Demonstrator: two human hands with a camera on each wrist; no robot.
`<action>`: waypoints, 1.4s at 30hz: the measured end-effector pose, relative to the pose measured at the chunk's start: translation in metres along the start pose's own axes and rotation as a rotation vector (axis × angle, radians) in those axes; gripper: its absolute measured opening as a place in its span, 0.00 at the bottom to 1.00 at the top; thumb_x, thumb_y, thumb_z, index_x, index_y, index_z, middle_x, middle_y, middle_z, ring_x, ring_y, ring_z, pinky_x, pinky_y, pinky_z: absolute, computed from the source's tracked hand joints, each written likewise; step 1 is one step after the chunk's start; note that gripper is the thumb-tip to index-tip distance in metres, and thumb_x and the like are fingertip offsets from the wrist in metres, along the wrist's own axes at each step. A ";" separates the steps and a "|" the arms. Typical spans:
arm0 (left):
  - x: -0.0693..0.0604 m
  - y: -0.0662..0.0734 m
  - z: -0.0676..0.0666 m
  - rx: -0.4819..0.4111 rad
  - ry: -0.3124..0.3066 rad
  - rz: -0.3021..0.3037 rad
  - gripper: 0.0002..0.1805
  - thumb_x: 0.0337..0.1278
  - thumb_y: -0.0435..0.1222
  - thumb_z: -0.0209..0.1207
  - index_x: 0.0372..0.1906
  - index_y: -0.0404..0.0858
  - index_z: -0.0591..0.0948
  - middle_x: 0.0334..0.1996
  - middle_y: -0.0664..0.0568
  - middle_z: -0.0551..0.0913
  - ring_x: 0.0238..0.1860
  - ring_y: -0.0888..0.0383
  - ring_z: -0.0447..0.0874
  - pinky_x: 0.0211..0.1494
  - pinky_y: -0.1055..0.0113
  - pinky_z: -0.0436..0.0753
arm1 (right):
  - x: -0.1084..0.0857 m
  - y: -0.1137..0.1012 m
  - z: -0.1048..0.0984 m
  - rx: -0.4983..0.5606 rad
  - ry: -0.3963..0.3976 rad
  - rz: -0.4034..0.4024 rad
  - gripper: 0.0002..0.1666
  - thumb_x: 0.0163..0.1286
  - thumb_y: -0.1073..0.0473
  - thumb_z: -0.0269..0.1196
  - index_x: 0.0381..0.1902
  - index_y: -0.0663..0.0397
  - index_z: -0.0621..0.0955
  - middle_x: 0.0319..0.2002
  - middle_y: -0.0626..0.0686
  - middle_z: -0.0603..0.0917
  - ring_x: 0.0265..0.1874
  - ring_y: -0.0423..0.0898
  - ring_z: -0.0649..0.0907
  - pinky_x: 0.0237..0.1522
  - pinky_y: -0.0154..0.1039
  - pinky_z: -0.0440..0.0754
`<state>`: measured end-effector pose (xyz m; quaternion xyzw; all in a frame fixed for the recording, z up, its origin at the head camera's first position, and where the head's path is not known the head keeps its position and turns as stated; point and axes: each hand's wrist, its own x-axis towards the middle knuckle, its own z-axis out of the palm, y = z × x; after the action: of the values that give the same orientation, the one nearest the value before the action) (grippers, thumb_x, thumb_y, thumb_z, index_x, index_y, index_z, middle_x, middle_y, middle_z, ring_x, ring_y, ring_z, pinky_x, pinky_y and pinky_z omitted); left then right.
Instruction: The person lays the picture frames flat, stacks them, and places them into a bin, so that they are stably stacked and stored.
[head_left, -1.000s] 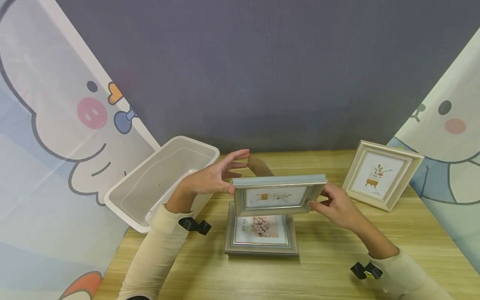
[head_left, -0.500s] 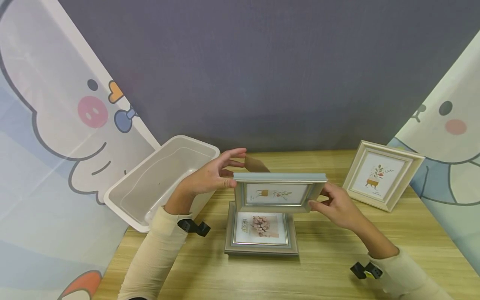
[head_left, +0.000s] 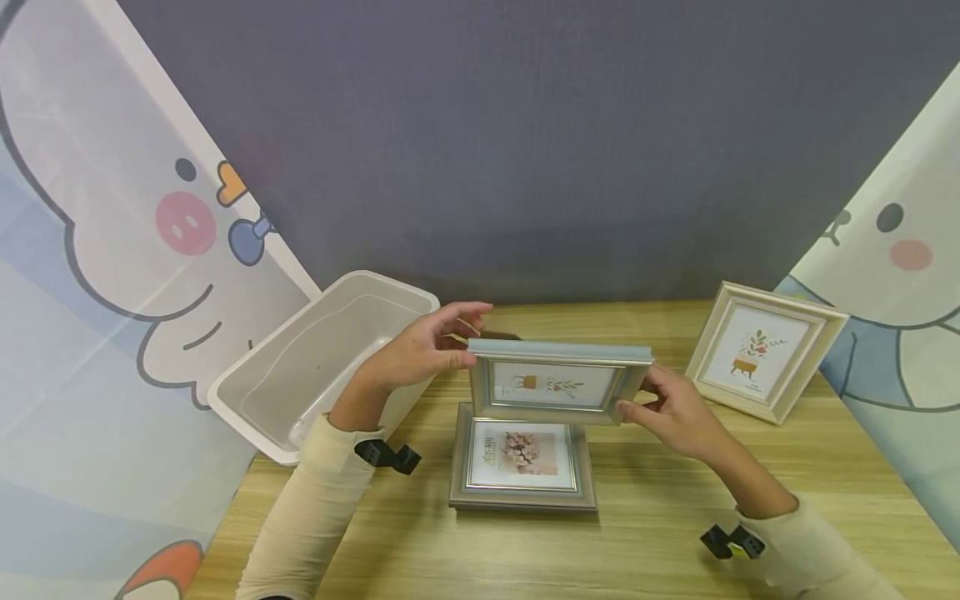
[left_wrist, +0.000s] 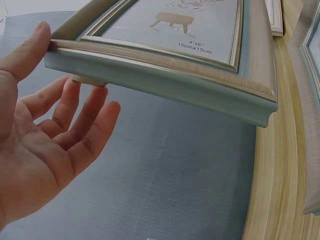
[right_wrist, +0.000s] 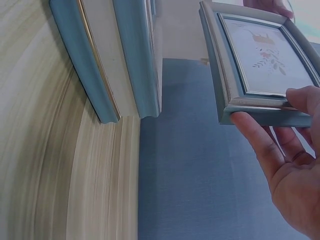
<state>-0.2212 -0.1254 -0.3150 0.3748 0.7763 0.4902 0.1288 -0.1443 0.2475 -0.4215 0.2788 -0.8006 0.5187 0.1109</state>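
Note:
A picture frame [head_left: 551, 387], blue-edged with a potted-plant print, is held up sideways above another frame. My right hand [head_left: 678, 415] grips its right end, thumb on the front and fingers behind. At the left end, my left hand [head_left: 412, 354] has its thumb at the frame's front edge. In the left wrist view, that hand's curled fingertips press the end of a beige easel stand [left_wrist: 89, 80] behind the frame. Below lies a picture frame [head_left: 519, 460] with a flower print, face up. The right wrist view shows two blue-edged frames [right_wrist: 135, 60] stacked there.
At the right rear, a cream picture frame [head_left: 767, 348] stands tilted back on the wooden table [head_left: 652, 533]. A grey-white plastic bin [head_left: 322, 367] is at the left, close behind my left hand. A dark wall panel [head_left: 525, 167] borders the table's back.
Behind the held frame, the easel stand has swung down toward its back and now barely shows. My left fingers have curled inward with it. The right hand has kept its place.

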 end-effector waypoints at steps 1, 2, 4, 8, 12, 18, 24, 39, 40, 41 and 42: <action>0.000 0.000 0.000 0.004 0.003 -0.001 0.38 0.63 0.40 0.69 0.74 0.35 0.67 0.57 0.41 0.75 0.59 0.45 0.79 0.62 0.56 0.81 | 0.000 0.000 0.000 0.000 0.001 0.001 0.27 0.62 0.81 0.64 0.60 0.72 0.75 0.45 0.69 0.83 0.41 0.31 0.85 0.30 0.38 0.89; 0.000 0.001 0.000 0.009 0.007 0.001 0.37 0.63 0.39 0.68 0.74 0.35 0.68 0.55 0.41 0.76 0.57 0.45 0.80 0.60 0.59 0.82 | 0.000 0.000 0.000 -0.002 0.003 0.002 0.27 0.62 0.81 0.64 0.60 0.72 0.75 0.45 0.69 0.83 0.41 0.31 0.85 0.30 0.38 0.89; 0.000 0.002 0.001 0.012 0.015 0.006 0.35 0.63 0.37 0.68 0.72 0.34 0.69 0.52 0.43 0.77 0.54 0.47 0.81 0.55 0.64 0.82 | 0.000 0.000 0.000 -0.001 0.006 0.001 0.27 0.61 0.81 0.64 0.60 0.72 0.75 0.45 0.69 0.83 0.41 0.31 0.85 0.30 0.38 0.89; 0.001 0.004 0.002 0.021 0.029 0.025 0.31 0.63 0.29 0.66 0.70 0.32 0.71 0.47 0.45 0.79 0.47 0.53 0.83 0.46 0.68 0.82 | 0.000 0.001 0.000 0.000 0.008 -0.002 0.28 0.61 0.81 0.64 0.60 0.73 0.74 0.45 0.69 0.83 0.41 0.31 0.85 0.30 0.39 0.89; 0.001 0.005 0.004 0.017 0.047 0.046 0.29 0.62 0.26 0.65 0.68 0.29 0.73 0.44 0.42 0.80 0.43 0.59 0.83 0.42 0.69 0.82 | 0.000 0.002 0.000 0.008 0.002 -0.006 0.28 0.62 0.81 0.64 0.61 0.72 0.74 0.45 0.69 0.83 0.41 0.31 0.85 0.29 0.40 0.89; 0.001 0.010 0.005 0.079 0.098 0.065 0.26 0.63 0.27 0.64 0.65 0.31 0.75 0.45 0.41 0.81 0.43 0.57 0.86 0.43 0.68 0.84 | 0.001 0.001 0.000 0.036 -0.003 0.001 0.28 0.62 0.81 0.64 0.61 0.73 0.73 0.45 0.70 0.83 0.40 0.32 0.86 0.28 0.41 0.89; 0.000 0.014 0.008 0.140 0.164 0.010 0.22 0.66 0.30 0.64 0.64 0.36 0.78 0.48 0.43 0.80 0.44 0.53 0.87 0.42 0.65 0.86 | 0.001 -0.003 -0.001 0.108 -0.040 0.061 0.27 0.66 0.78 0.63 0.63 0.75 0.71 0.44 0.67 0.85 0.39 0.35 0.87 0.28 0.43 0.89; 0.000 -0.011 0.013 -0.091 0.280 -0.240 0.15 0.72 0.36 0.59 0.57 0.35 0.80 0.44 0.46 0.81 0.34 0.55 0.83 0.40 0.56 0.88 | 0.002 -0.001 0.009 0.226 -0.174 0.235 0.32 0.72 0.71 0.61 0.69 0.73 0.61 0.40 0.54 0.80 0.35 0.40 0.86 0.31 0.44 0.89; 0.000 -0.014 0.013 -0.105 0.285 -0.259 0.15 0.72 0.37 0.59 0.57 0.34 0.80 0.43 0.47 0.81 0.34 0.56 0.82 0.40 0.56 0.88 | 0.002 0.000 0.011 0.248 -0.182 0.250 0.38 0.72 0.72 0.60 0.74 0.72 0.56 0.40 0.52 0.81 0.35 0.40 0.87 0.32 0.46 0.89; 0.001 -0.018 0.014 -0.115 0.289 -0.274 0.15 0.72 0.37 0.59 0.56 0.34 0.80 0.41 0.48 0.81 0.34 0.56 0.81 0.40 0.56 0.87 | 0.002 0.000 0.012 0.273 -0.190 0.264 0.41 0.72 0.71 0.60 0.76 0.71 0.53 0.40 0.52 0.81 0.35 0.41 0.87 0.32 0.48 0.89; 0.001 -0.021 0.015 -0.121 0.293 -0.291 0.15 0.72 0.37 0.59 0.56 0.33 0.81 0.40 0.48 0.81 0.33 0.56 0.80 0.40 0.56 0.87 | 0.001 0.001 0.013 0.291 -0.197 0.276 0.45 0.73 0.71 0.60 0.78 0.70 0.49 0.40 0.51 0.81 0.35 0.42 0.87 0.32 0.49 0.89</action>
<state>-0.2230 -0.1202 -0.3398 0.1753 0.8016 0.5616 0.1065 -0.1442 0.2357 -0.4270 0.2287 -0.7548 0.6094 -0.0812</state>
